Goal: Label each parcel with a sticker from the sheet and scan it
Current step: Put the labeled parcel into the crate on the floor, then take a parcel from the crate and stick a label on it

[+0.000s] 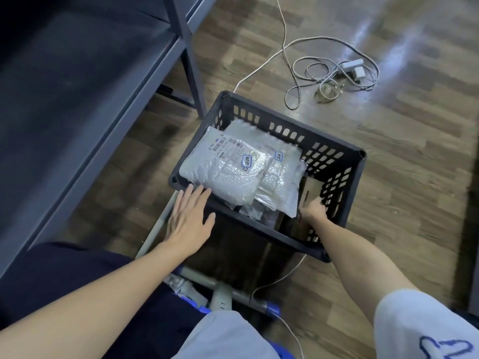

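**Reaching into the crate for the next parcel**

Your left hand (190,218) lies flat over the near rim of the black crate (359,164), its fingers (193,195) straight and spread, tips touching the edge of the top parcel (220,167). Your right hand (313,209) is down inside the crate at its right side, against a brown cardboard piece (309,190); the fingers are curled, but whether they are clamped on the cardboard or on something beneath it cannot be told from here.

The parcels sit stacked in the crate on the floor: bubble-wrap mailers, the top one already carrying a printed label (228,149) and a small blue sticker (248,159), with a second mailer (281,174) just under it showing a blue sticker too. No sticker sheet or scanner is in view.

What could go wrong:
- Pulling from the right side may drag the loose stack, so mailers slide or tip over the rim.
- The slick bubble wrap may slip out of a light hold.
- Since the top parcels look labelled, you may redo one already done.
- The white cable (282,277) running under the crate could snag if the crate shifts.
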Tool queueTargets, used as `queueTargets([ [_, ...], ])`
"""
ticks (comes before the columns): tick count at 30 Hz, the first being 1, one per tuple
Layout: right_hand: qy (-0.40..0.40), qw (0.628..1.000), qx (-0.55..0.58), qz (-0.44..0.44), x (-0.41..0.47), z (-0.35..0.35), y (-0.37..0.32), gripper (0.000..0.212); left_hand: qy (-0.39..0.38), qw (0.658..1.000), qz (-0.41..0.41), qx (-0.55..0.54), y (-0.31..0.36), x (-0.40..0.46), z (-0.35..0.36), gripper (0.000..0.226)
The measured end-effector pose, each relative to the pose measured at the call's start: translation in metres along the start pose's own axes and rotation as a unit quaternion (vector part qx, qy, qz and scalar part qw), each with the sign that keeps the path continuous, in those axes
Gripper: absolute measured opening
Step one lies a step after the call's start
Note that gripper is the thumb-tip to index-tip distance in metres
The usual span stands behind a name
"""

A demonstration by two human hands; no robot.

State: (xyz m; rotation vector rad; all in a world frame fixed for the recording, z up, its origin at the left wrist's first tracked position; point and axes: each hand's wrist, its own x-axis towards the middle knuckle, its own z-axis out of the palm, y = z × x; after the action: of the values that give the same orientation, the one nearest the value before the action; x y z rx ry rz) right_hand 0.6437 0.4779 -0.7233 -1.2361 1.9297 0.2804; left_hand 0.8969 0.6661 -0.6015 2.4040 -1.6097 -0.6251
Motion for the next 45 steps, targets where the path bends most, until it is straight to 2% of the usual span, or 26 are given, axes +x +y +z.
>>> queueTargets([
  [5, -0.027, 0.998, -0.056, -0.007, -0.008, 0.008, 0.001, 0.076, -0.004, 1.000, 0.011, 0.020, 0.004, 0.005, 0.002, 0.062],
  [10, 0.097, 0.981, -0.146, -0.080, -0.016, 0.009, -0.010, 0.040, -0.001, 0.999, 0.003, 0.038, 0.005, 0.006, 0.001, 0.065],
  [13, 0.171, 0.965, -0.162, -0.116, -0.023, 0.004, -0.016, 0.033, -0.008, 0.999, -0.004, 0.041, 0.001, 0.004, -0.001, 0.065],
  [16, 0.196, 0.952, -0.153, -0.176, -0.034, 0.001, -0.027, 0.032, -0.021, 0.999, -0.007, 0.049, -0.003, 0.004, -0.005, 0.065],
  [21, 0.177, 0.925, -0.162, -0.295, -0.071, 0.017, -0.067, 0.033, -0.022, 0.998, -0.004, 0.051, 0.001, 0.007, -0.019, 0.063],
  [29, 0.180, 0.881, -0.207, -0.384, -0.149, 0.024, -0.141, 0.051, -0.008, 0.998, -0.013, 0.055, 0.012, -0.003, -0.066, 0.064],
  [35, 0.192, 0.863, -0.205, -0.421, -0.214, 0.013, -0.173, 0.065, 0.076, 0.995, 0.005, 0.059, 0.023, -0.016, -0.133, 0.065],
  [37, 0.208, 0.853, -0.188, -0.441, -0.237, -0.002, -0.190, 0.062, 0.110, 0.991, 0.018, 0.067, 0.027, -0.020, -0.163, 0.065],
  [42, 0.252, 0.812, -0.168, -0.499, -0.315, -0.046, -0.252, 0.063, 0.220, 0.970, 0.035, 0.098, 0.023, -0.035, -0.260, 0.063],
  [45, 0.285, 0.765, -0.151, -0.558, -0.372, -0.064, -0.293, 0.059, 0.277, 0.954, 0.023, 0.112, 0.011, -0.053, -0.317, 0.063],
])
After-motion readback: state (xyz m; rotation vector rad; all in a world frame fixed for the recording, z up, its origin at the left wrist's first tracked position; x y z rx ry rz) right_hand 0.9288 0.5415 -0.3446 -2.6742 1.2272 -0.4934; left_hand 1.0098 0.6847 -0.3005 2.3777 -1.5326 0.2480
